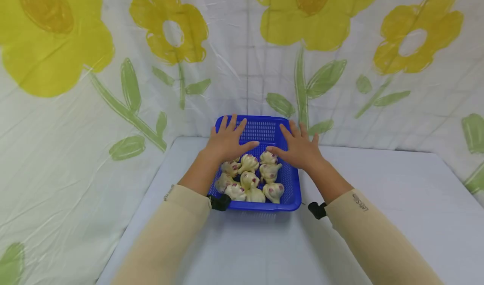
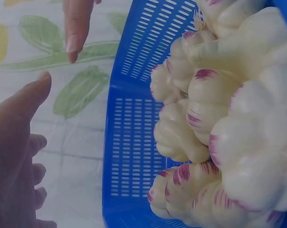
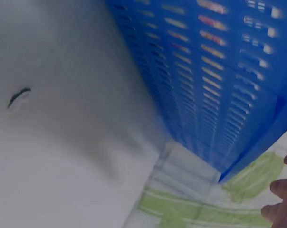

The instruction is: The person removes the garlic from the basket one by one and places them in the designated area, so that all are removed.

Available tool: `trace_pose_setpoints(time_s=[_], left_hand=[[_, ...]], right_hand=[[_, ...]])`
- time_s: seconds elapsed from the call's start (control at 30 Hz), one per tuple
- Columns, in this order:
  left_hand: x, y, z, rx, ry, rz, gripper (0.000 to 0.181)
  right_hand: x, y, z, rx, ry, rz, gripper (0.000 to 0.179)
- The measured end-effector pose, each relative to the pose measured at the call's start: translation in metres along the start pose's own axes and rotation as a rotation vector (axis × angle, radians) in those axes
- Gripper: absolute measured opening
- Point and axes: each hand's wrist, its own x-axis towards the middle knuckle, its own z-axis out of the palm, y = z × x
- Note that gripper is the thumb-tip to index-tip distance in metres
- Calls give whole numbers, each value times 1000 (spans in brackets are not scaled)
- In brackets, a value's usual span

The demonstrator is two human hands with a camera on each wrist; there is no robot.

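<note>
A blue plastic basket point(image 1: 261, 207) with slotted walls stands on the table and holds several garlic bulbs point(image 1: 249, 179), white with purple streaks. Over its left side, my left hand point(image 1: 226, 144) is spread with fingers straight and holds nothing. My right hand point(image 1: 299, 150) hovers over the right rim, fingers apart, also holding nothing. In the left wrist view the garlic bulbs point(image 2: 210, 104) lie heaped inside, with the left hand point(image 2: 17, 156) apart from them. Only fingertips of the right hand point(image 3: 281, 190) show in the right wrist view, beyond the basket's slotted side point(image 3: 200, 80).
The white tabletop point(image 1: 378, 218) extends on both sides of the basket. Behind it hangs a white curtain point(image 1: 234, 79) printed with yellow flowers and green leaves. A small dark mark point(image 3: 19, 97) shows on the white surface beside the basket.
</note>
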Motion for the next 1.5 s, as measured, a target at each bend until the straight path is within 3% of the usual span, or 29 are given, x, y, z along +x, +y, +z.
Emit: trace_pose_setpoints(time_s=[0.17,0.43,0.6,0.8,0.93,1.07,1.23,1.5], left_hand=[[-13,-13,0,-194,-38,50,95],[-51,-49,11,-516,-88,57,84],[-70,-73,32,-686,-58,2,79],[-84,-103,61,-891,32,-58,70],[-90,-114,75,-994,61,-84,59],[-89,-120,85,-1007,82,-107,55],[-87,-126,96,-1087,105,-114,50],[-83,-124,105,-1251,101,-96,50]], right_hand=[[-7,-7,8,76,10,-48,96],[-19,-23,26,395,0,-186,84],[-27,-35,30,491,-55,-232,74],[-31,-46,37,546,-130,-269,66],[-31,-50,46,574,-174,-288,60],[-30,-51,52,606,-206,-278,54],[-26,-50,57,605,-225,-314,51],[-23,-48,60,550,-238,-307,48]])
